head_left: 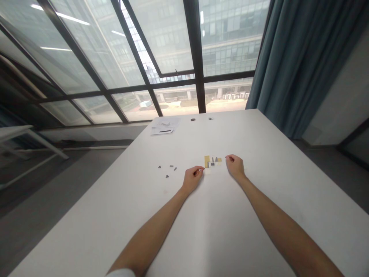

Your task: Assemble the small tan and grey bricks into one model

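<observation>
A small flat group of pieces lies on the white table between my hands. It has a yellow square piece [206, 158] at its left, several small dark grey pieces [212, 164] in the middle and a smaller yellow piece [219, 159] at its right. Pale, whitish bits lie among them. My left hand [193, 179] is closed, thumb and forefinger pinched at the group's lower left edge; anything between the fingertips is too small to make out. To the right, my right hand [235, 166] is also closed, its fingertips slightly apart from the small yellow piece.
Several small dark pieces [171, 166] lie loose on the table [129, 200] to the left of my left hand. Farther back are papers [164, 126], a dark round disc [193, 119] and a small black-and-white item [210, 119]. Windows and a blue curtain [276, 65] stand beyond the table.
</observation>
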Motion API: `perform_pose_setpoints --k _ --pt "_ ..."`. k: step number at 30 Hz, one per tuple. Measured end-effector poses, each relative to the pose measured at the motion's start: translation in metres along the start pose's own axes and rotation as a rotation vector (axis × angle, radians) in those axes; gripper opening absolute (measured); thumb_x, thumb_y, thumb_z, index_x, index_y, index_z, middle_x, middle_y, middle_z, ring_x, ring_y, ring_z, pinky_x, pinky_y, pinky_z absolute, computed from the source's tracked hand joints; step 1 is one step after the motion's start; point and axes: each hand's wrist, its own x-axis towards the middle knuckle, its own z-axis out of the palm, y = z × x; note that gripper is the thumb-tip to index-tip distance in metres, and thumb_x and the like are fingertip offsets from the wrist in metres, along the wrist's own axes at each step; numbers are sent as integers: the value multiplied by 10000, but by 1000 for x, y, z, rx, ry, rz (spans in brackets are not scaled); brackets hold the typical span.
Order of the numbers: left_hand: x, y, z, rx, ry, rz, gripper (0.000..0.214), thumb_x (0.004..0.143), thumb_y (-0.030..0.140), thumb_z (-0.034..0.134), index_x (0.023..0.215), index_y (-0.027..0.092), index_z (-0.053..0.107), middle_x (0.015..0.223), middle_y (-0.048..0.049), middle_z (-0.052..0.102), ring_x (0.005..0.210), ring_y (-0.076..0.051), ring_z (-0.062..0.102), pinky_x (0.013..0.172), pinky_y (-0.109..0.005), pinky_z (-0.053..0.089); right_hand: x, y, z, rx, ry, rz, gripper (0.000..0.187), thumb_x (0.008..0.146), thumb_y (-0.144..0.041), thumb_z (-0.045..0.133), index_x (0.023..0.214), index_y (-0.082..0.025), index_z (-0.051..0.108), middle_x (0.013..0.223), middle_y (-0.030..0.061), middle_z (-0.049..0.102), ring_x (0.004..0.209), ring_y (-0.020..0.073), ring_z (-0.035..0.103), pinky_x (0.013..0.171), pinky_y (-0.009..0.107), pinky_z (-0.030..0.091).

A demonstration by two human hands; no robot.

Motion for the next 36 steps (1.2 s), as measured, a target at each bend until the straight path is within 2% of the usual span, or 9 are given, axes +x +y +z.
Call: perform_pose_setpoints --k 13,22,28,32,36 --pt "-1 2 -1 -11 -9 -28 326 858 397 590 914 143 786 546 47 428 557 -108 359 581 -236 309 -1 -1 -1 -9 -15 -12 352 837 -418 511 795 -156 743 667 65 690 621 189 567 624 294 409" --pt "-1 -5 1 12 -8 -2 306 874 355 579 930 140 789 554 47 439 565 -105 373 582 -232 309 -1 0 0 6 -19 -20 353 835 -419 514 779 -152 738 665 61 684 626 184 559 627 292 407" --pt "-1 -2 1 77 3 -24 307 879 343 558 936 144 785 557 40 488 561 -111 407 593 -236 319 0 4 2 3 -19 -26 346 832 -418 521 788 -153 739 669 61 689 625 183 561 640 294 415" --pt "10 7 -13 287 12 -138 275 866 297 552 921 169 788 594 7 579 589 -139 495 600 -255 328 0 4 2 -2 -14 -24 351 831 -423 519 794 -152 740 672 67 693 623 188 562 629 294 419" --pt "32 14 -53 485 -30 -255 250 865 318 573 906 203 791 717 -40 691 659 -171 579 622 -267 371 0 3 3 -5 -15 -27 341 829 -420 520 784 -162 738 676 65 697 631 192 575 639 297 427"
